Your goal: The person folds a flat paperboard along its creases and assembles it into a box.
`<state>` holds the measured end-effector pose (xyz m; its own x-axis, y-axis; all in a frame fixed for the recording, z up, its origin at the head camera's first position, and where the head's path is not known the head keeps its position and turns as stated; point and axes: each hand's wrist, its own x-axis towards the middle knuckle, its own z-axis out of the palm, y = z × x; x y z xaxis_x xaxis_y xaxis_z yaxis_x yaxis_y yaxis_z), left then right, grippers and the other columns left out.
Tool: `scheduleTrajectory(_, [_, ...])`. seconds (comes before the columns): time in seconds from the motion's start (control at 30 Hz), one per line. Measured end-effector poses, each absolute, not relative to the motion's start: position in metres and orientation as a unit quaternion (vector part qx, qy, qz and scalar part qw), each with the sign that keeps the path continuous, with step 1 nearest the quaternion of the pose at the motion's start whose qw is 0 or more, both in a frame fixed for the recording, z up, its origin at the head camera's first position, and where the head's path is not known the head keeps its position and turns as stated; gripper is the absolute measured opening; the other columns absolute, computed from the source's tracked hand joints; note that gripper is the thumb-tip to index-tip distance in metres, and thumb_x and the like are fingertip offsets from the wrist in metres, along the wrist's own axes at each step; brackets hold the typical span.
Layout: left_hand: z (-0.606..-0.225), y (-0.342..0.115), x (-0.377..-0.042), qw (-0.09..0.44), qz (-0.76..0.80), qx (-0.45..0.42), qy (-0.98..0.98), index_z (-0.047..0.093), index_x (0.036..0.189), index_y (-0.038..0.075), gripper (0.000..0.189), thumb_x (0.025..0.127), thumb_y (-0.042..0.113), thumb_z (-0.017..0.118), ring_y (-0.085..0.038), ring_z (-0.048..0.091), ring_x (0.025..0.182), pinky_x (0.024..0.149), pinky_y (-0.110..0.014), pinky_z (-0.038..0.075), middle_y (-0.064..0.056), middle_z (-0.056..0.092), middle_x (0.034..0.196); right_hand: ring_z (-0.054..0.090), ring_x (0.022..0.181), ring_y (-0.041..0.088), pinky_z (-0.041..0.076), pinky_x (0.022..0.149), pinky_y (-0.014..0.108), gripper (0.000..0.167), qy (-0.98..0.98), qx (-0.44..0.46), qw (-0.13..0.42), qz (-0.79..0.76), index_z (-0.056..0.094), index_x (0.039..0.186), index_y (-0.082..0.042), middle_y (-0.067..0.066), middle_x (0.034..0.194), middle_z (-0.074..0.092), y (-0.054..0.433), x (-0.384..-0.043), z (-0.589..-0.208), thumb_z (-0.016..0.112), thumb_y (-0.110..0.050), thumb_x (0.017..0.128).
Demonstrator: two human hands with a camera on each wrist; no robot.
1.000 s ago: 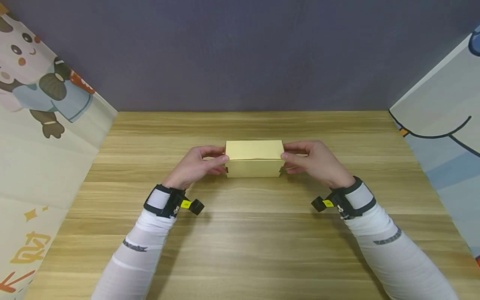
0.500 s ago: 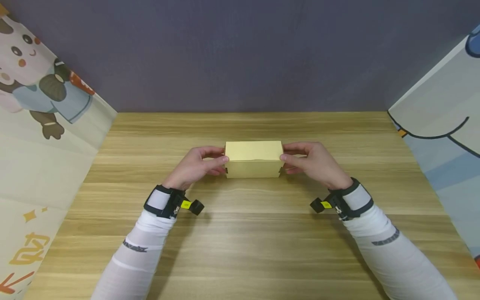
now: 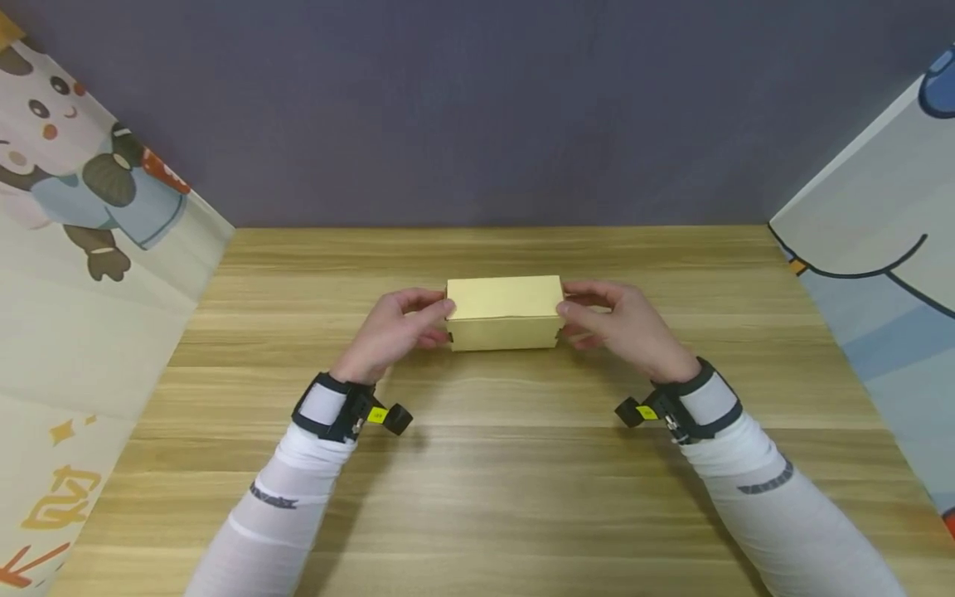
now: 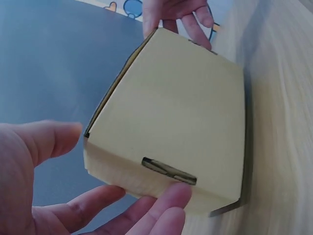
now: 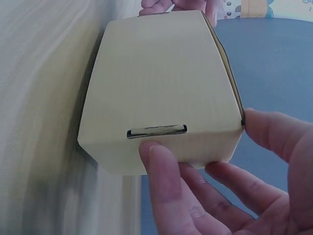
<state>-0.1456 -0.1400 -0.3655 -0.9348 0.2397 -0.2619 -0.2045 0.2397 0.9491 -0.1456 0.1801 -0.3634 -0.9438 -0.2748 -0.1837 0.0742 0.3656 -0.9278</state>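
Observation:
A small tan cardboard box (image 3: 504,312) with its lid down lies between my two hands, long side toward me. My left hand (image 3: 388,330) holds its left end; the thumb is at the front lid corner, with a sliver of gap in the left wrist view, and fingertips rest on the end wall by a slot (image 4: 168,171). At the other end my right hand (image 3: 625,325) grips the box, thumb against the lid corner and fingers under a slot (image 5: 156,131). A thin dark gap runs along the lid edge in both wrist views.
The box is over a wood-grain table (image 3: 492,489). A dark blue-grey panel (image 3: 492,116) rises behind the table's far edge. Printed cloths with cartoon figures border the left side (image 3: 67,315) and the right side (image 3: 873,315).
The box has turned very slightly, its right end a touch farther away. My left thumb has shifted a little up along the corner, and the left wrist has moved slightly toward me.

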Motion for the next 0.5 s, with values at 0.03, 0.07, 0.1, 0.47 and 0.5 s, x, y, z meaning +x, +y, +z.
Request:
scheduleTrajectory(0.03, [-0.364, -0.139, -0.145, 0.169, 0.613, 0.014, 0.772, 0.056, 0.131, 0.01, 0.057, 0.088, 0.044, 0.069, -0.03, 0.069, 0.094, 0.091, -0.05, 0.053, -0.008, 0.062, 0.122, 0.066, 0.103, 0.036, 0.06, 0.076, 0.041, 0.059, 0.813, -0.061, 0.148, -0.559, 0.052, 0.137, -0.014, 0.009, 0.124, 0.062, 0.18, -0.145, -0.361, 0.067, -0.045, 0.088])
scheduleTrajectory(0.07, [-0.362, -0.138, -0.144, 0.157, 0.608, 0.016, 0.778, 0.057, 0.131, 0.01, 0.057, 0.088, 0.046, 0.068, -0.03, 0.069, 0.094, 0.09, -0.05, 0.053, -0.008, 0.061, 0.122, 0.066, 0.102, 0.034, 0.06, 0.076, 0.042, 0.058, 0.818, -0.061, 0.139, -0.555, 0.053, 0.136, -0.014, 0.009, 0.124, 0.062, 0.179, -0.144, -0.359, 0.067, -0.045, 0.088])
scheduleTrajectory(0.1, [-0.361, -0.137, -0.143, 0.145, 0.605, 0.019, 0.783, 0.058, 0.13, 0.011, 0.056, 0.088, 0.047, 0.067, -0.029, 0.068, 0.095, 0.09, -0.05, 0.054, -0.007, 0.062, 0.122, 0.066, 0.102, 0.033, 0.06, 0.076, 0.042, 0.057, 0.821, -0.059, 0.13, -0.553, 0.055, 0.134, -0.014, 0.008, 0.123, 0.062, 0.179, -0.143, -0.358, 0.066, -0.046, 0.088])
scheduleTrajectory(0.47, [-0.353, -0.128, -0.137, 0.038, 0.599, 0.02, 0.799, 0.065, 0.115, 0.012, 0.043, 0.089, 0.046, 0.066, -0.032, 0.066, 0.091, 0.071, -0.034, 0.055, -0.003, 0.067, 0.11, 0.067, 0.101, 0.029, 0.06, 0.07, 0.036, 0.042, 0.826, -0.049, 0.05, -0.559, 0.063, 0.113, -0.009, 0.009, 0.11, 0.066, 0.171, -0.135, -0.35, 0.064, -0.045, 0.091])
scheduleTrajectory(0.5, [-0.354, -0.128, -0.137, 0.033, 0.601, 0.02, 0.798, 0.065, 0.115, 0.012, 0.042, 0.088, 0.044, 0.068, -0.033, 0.066, 0.091, 0.069, -0.033, 0.055, -0.003, 0.067, 0.11, 0.067, 0.1, 0.029, 0.06, 0.07, 0.036, 0.041, 0.823, -0.047, 0.044, -0.564, 0.063, 0.112, -0.008, 0.009, 0.11, 0.065, 0.17, -0.134, -0.351, 0.064, -0.043, 0.091])
